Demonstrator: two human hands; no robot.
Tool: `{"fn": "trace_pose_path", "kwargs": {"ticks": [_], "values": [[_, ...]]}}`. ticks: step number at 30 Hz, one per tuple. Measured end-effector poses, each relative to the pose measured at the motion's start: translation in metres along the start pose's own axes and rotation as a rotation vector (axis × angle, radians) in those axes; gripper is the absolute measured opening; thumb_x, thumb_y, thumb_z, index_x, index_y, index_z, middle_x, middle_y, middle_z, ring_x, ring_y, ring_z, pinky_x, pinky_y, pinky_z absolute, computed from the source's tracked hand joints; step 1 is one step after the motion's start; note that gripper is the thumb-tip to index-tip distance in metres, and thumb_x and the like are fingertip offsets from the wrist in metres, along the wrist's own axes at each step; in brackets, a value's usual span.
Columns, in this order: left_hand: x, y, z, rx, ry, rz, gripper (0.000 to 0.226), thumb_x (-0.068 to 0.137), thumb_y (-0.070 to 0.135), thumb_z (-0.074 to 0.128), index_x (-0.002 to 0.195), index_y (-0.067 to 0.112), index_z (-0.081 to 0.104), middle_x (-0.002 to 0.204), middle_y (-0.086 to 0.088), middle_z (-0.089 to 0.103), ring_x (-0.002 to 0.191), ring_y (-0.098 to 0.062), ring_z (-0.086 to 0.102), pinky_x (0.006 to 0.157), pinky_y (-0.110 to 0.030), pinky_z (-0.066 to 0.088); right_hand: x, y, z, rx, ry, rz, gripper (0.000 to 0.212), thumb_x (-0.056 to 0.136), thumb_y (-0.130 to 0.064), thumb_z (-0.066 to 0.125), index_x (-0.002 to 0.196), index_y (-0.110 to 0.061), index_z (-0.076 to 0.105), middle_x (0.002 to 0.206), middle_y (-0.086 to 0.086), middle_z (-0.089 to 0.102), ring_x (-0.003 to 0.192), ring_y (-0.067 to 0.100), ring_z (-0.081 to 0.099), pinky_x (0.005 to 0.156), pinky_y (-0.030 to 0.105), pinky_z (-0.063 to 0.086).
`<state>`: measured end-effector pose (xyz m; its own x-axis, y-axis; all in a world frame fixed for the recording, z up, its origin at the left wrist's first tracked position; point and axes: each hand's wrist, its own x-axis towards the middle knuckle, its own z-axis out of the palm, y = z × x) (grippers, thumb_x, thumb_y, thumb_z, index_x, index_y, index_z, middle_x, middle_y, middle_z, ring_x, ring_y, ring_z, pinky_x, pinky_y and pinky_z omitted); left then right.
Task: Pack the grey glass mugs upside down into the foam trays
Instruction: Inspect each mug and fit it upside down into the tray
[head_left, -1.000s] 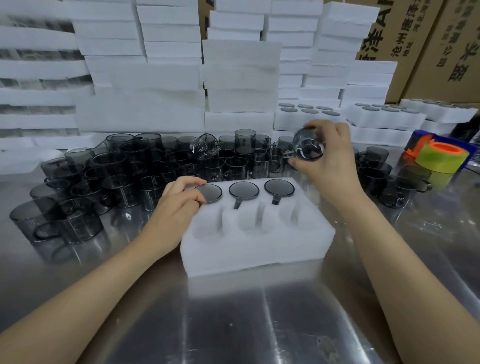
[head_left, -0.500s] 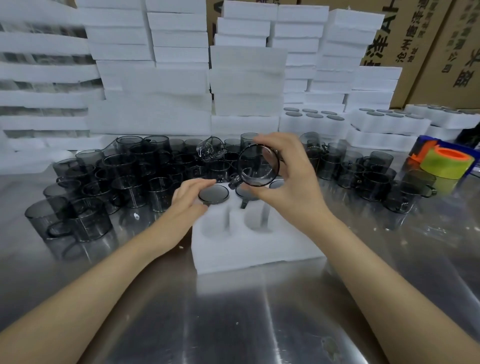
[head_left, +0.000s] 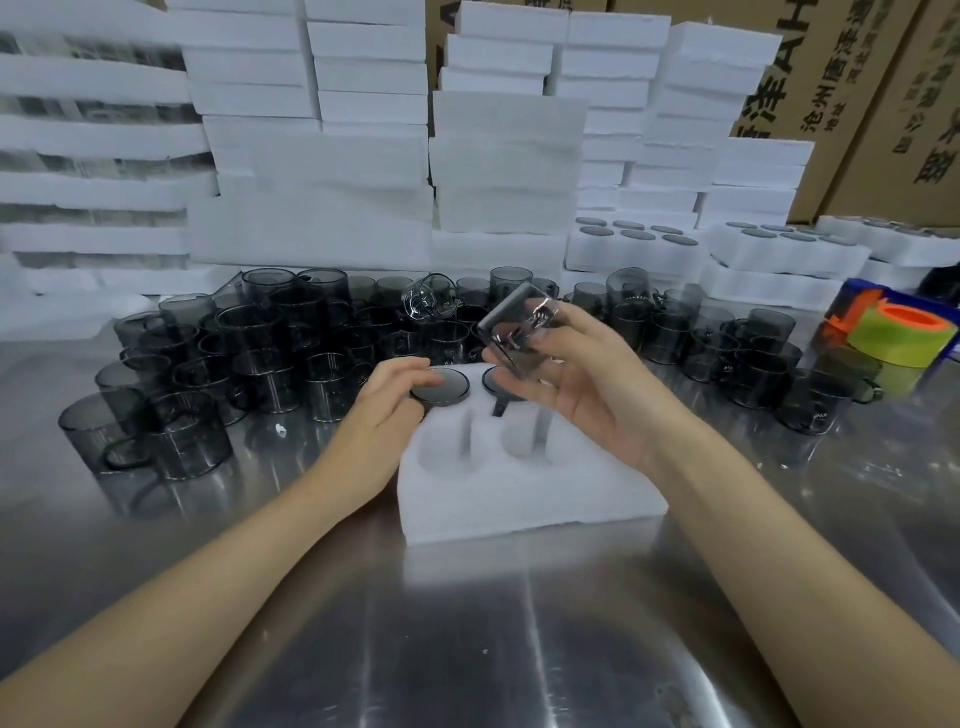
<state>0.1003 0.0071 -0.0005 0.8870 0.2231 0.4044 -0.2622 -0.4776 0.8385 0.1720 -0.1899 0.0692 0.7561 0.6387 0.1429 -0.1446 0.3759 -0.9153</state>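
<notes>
Held mug: the grey glass mug (head_left: 519, 332) is in the air, just above the far side of the white foam tray (head_left: 519, 493).
Handling: likely light, rigid, slick and breakable; best held round the wall.
Axis: tilted, flat end facing up-left; not yet inverted.
Right grip: the right hand (head_left: 587, 384) has its fingers curled round the mug.
Left grip: the left hand (head_left: 384, 405) lies relaxed on the tray's left edge, holding nothing.
Support: shiny steel desk (head_left: 467, 623).

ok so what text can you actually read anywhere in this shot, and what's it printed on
"沧州唐泽": on the left cardboard box behind the foam stacks, running at a tilt.
"AH": large letters on the same box, cut off by the top edge.
Smaller print beside these: too blurred to read.
Right cardboard box: large characters, cropped and blurred, not readable.
No text seen on any grey mug, the foam tray or the tape roll.
</notes>
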Motion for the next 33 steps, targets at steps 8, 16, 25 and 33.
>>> {"fn": "trace_pose_path", "kwargs": {"ticks": [8,16,25,33], "values": [[-0.001,0.002,0.001,-0.003,0.005,0.002,0.040,0.095,-0.010,0.035,0.108,0.016,0.062,0.134,0.002,0.042,0.125,-0.004,0.039,0.099,-0.006,0.027,-0.001,0.000,0.002,-0.183,0.017,0.047,0.015,0.084,-0.042,0.067,0.082,-0.028,0.071,0.088,0.010,0.071,0.079,0.025,0.071,0.062,0.027,0.055],[0.001,-0.001,0.001,-0.038,-0.008,0.002,0.040,0.094,-0.011,0.036,0.107,0.015,0.063,0.135,-0.002,0.042,0.129,-0.012,0.039,0.104,-0.014,0.030,-0.002,0.004,-0.002,-0.540,0.023,-0.055,0.038,0.072,-0.033,0.076,0.103,-0.020,0.059,0.093,-0.002,0.069,0.073,0.013,0.064,0.063,0.025,0.048],[0.003,-0.005,0.001,-0.023,-0.007,-0.010,0.048,0.093,-0.005,0.038,0.099,0.035,0.063,0.131,0.009,0.045,0.129,-0.004,0.039,0.111,-0.023,0.026,-0.010,0.012,0.008,-0.847,-0.217,-0.351,0.049,0.077,-0.001,0.076,0.115,-0.025,0.055,0.123,0.005,0.049,0.117,0.014,0.052,0.100,0.031,0.045],[0.002,0.000,0.000,0.022,-0.009,-0.018,0.040,0.093,-0.005,0.037,0.105,0.023,0.063,0.132,0.005,0.044,0.130,-0.007,0.038,0.115,-0.029,0.025,-0.011,0.012,0.011,-0.890,-0.211,-0.348,0.033,0.083,0.009,0.055,0.091,-0.023,0.060,0.126,0.005,0.044,0.123,0.004,0.041,0.091,0.024,0.043]]}}
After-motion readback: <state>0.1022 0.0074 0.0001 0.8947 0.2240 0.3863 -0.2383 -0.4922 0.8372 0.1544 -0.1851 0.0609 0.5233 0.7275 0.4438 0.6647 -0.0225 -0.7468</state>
